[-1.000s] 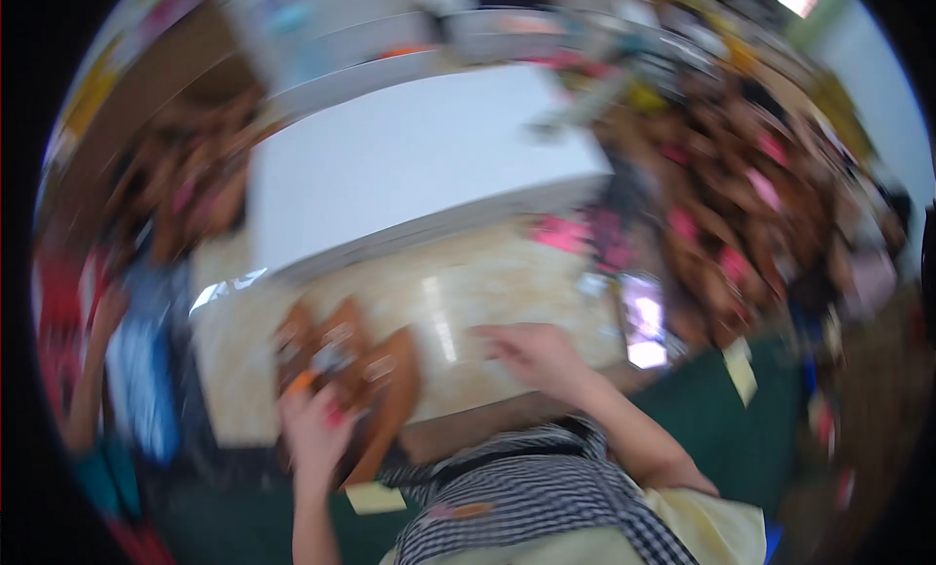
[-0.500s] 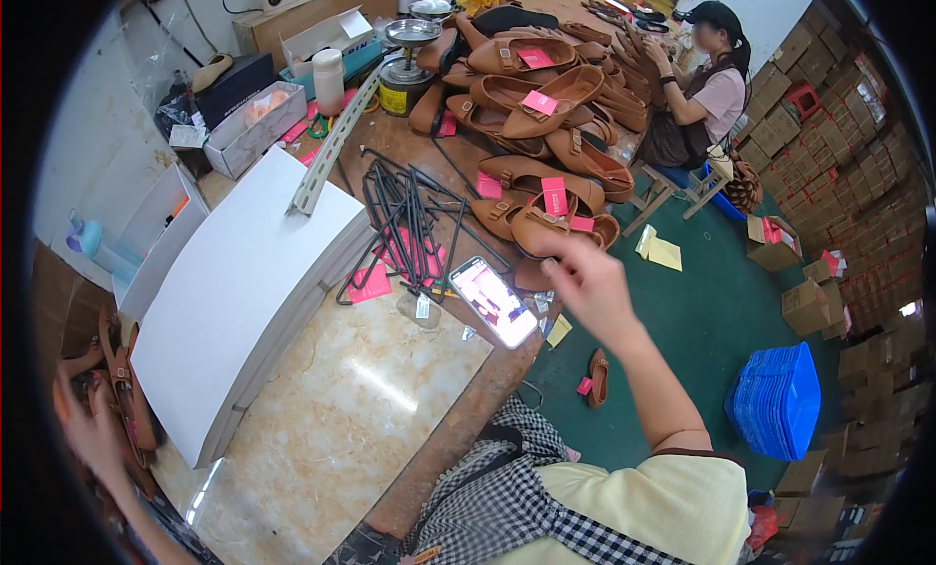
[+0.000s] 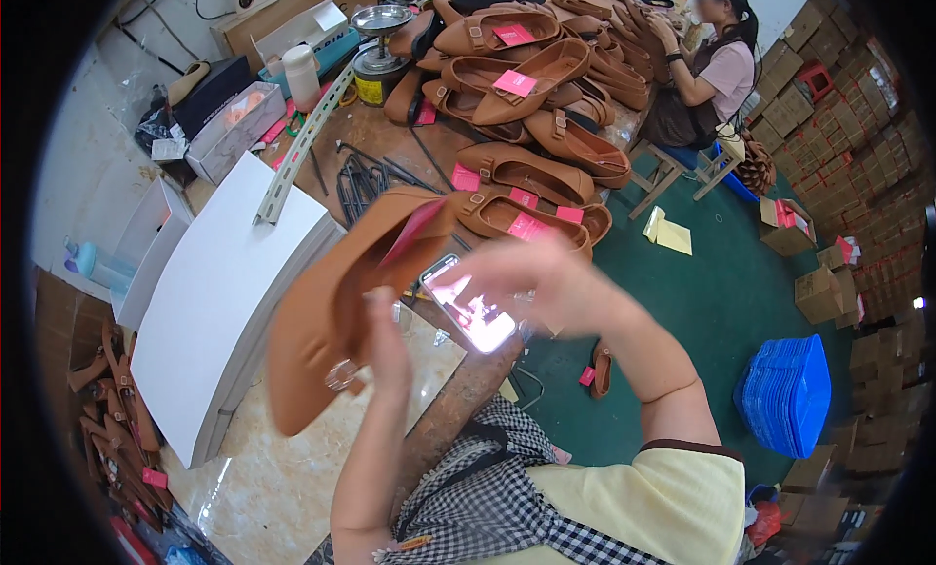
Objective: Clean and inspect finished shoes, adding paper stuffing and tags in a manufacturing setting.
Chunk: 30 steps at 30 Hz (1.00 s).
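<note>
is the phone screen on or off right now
On: the phone shows a bright, coloured picture, though the blurred right hand covers part of it.

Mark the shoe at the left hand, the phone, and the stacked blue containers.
Shoe (image 3: 317,297), head view, on its brown outer side.
Phone (image 3: 485,330), head view, on its lit screen.
Stacked blue containers (image 3: 783,396), head view, on the middle of their side.

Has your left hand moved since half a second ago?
Yes: the left hand went from left of the white stack to its right, now holding a brown shoe.
</note>
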Motion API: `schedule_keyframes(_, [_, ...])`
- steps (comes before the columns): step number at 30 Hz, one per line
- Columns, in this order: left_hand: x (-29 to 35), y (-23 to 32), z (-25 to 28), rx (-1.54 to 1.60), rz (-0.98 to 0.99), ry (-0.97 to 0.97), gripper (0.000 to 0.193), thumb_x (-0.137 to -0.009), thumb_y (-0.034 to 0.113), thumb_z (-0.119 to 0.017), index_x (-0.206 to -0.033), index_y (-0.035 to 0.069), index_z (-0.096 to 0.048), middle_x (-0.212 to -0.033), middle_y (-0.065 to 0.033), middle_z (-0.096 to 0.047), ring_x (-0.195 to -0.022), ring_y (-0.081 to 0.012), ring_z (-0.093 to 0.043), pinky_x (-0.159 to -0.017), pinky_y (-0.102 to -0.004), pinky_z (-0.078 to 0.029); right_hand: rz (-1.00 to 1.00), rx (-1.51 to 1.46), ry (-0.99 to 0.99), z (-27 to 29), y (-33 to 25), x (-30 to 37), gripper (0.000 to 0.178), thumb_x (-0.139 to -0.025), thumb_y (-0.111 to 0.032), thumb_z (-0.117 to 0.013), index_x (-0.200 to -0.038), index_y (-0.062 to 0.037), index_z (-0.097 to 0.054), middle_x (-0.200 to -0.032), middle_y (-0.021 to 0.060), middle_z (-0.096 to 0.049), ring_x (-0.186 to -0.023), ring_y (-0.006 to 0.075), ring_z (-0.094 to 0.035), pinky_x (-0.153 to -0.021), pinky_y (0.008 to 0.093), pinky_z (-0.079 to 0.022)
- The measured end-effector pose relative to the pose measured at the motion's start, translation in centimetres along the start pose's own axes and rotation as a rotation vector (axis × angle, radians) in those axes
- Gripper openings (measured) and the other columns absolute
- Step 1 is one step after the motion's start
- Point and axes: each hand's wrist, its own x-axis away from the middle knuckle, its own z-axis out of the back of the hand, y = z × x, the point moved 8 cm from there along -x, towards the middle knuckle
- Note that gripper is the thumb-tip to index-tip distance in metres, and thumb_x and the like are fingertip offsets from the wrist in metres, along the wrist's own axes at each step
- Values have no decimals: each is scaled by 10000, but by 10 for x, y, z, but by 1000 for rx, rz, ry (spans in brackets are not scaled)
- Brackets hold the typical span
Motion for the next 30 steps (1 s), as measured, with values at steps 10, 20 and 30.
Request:
schedule_keyframes(10, [115,36,218,-243,462,344,421,-943,327,-532,-1228,18,-550,-1186,-78,-605,-1121,-188,-572,-1008,-339,-408,-184,903,35,133,156,-19,250,-878,-267,-605,-981,-64,-709,-995,190,-693,-952,367,-656,-847,456,-515])
schedule_keyframes(20, [263,0,284,-90,692,807,503,-941,463,-520,-1223,47,-537,-1106,-88,-623,-1007,-215,-619,-882,-353,-497,-157,768,-255,69,154,80,155,-854,-37,-613,-979,22,-681,-1056,139,-660,-1012,304,-620,-901,382,-485])
schedule_keyframes(30, [237,-10,287,-60,571,670,523,-961,476,-484,-1241,36,-521,-1118,-107,-630,-1020,-217,-614,-896,-361,-484,62,570,-213,-89,29,21,187,-842,-36,-608,-1014,32,-633,-1121,137,-589,-999,301,-604,-883,349,-487])
